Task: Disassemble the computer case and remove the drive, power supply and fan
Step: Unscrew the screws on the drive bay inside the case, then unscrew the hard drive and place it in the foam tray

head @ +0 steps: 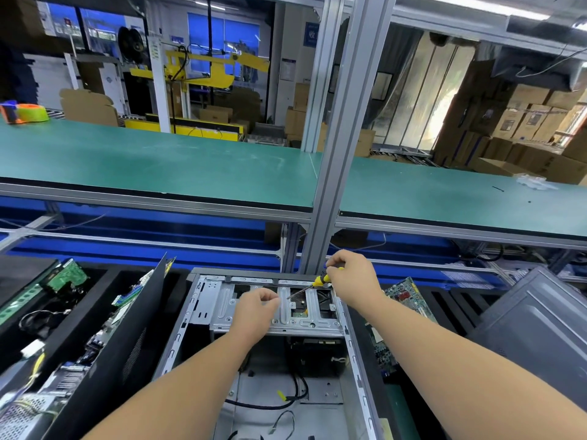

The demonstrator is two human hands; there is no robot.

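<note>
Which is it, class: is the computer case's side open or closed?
Open. The computer case has no side panel on top, so its drive cage and the loose cables on its floor show from above.

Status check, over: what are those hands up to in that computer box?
Right hand grips screwdriver, tip down in drive cage. Left hand rests on cage. Nothing blocking.

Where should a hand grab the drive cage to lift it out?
Judging by its pose, grip the drive cage by its near front edge, from above. It lies flat across the case top with slots for fingers. The left hand already rests there; the right hand holds the screwdriver.
</note>
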